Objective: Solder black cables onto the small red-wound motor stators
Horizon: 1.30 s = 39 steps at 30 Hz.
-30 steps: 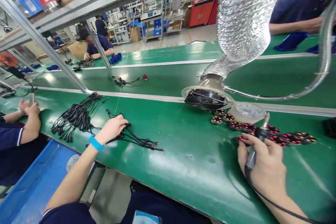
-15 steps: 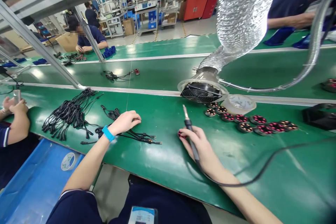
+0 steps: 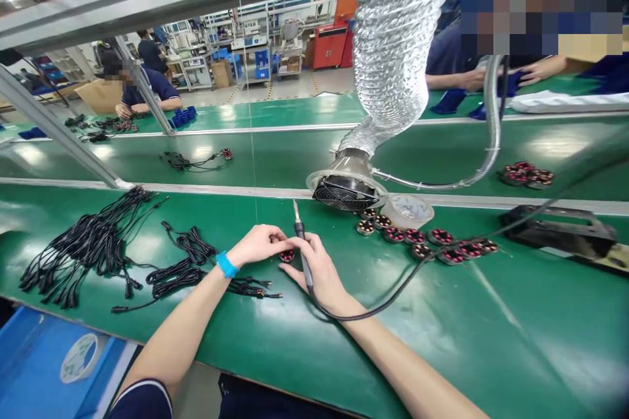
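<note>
Beyond the fingers [image 3: 272, 234] and to the right, a silver duct [image 3: 393, 33] is hung, fitted at its lower end with a black fan [image 3: 346, 191]. A round translucent piece [image 3: 407, 211] is set near the fan. A flexible hose [image 3: 493, 111] is curved farther right. Left of the fingers and nearer, a blue bin [image 3: 29, 366] is partly seen, with 1 pale ring [image 3: 81, 359] held in it. Far beyond the fingers, 1 red cabinet [image 3: 328, 47] is seen; at far left, blue pieces [image 3: 183, 118] are laid near 1 person [image 3: 150, 88].
</note>
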Tool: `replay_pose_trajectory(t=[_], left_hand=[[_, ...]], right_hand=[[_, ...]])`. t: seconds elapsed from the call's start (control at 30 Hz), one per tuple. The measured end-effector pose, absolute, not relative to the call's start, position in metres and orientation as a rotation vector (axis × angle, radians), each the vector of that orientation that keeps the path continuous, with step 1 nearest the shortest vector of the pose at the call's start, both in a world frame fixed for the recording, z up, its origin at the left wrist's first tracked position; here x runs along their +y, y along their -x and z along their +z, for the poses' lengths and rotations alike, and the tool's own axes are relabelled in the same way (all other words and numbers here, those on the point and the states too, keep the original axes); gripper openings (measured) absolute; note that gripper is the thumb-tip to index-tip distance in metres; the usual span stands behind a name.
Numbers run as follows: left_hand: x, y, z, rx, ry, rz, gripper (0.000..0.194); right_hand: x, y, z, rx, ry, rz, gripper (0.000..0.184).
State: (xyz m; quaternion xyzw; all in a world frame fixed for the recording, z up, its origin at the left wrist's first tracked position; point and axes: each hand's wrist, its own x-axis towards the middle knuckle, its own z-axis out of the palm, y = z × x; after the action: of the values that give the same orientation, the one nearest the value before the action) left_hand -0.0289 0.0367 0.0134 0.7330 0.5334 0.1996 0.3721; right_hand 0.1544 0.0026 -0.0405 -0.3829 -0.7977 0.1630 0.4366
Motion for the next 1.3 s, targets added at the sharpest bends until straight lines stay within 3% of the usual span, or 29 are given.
replay_pose_trajectory(t=[0.23,0.87,1.1,1.3], left_hand=[[0.032,0.021,0.006,1.428,-1.872,0.552,0.024],[0.038,0.025,0.008,1.353,-1.746,0.557,0.03],[0.03,0.026,0.015,1.539,-1.762,0.479,0.043],[0.025,0.016,0.011,1.574,-1.815,0.443,0.027]], right_hand=[[0.007,-0.155,-0.043,-1.947,0.93,0.619,0.043],[0.008,-0.16,-0.042,-1.945,0.89,0.702,0.04],[0.012,-0.159,-0.05,-1.873,0.917,0.675,0.039],[0.013,-0.159,-0.051,-1.882,0.922,0.666,0.041]])
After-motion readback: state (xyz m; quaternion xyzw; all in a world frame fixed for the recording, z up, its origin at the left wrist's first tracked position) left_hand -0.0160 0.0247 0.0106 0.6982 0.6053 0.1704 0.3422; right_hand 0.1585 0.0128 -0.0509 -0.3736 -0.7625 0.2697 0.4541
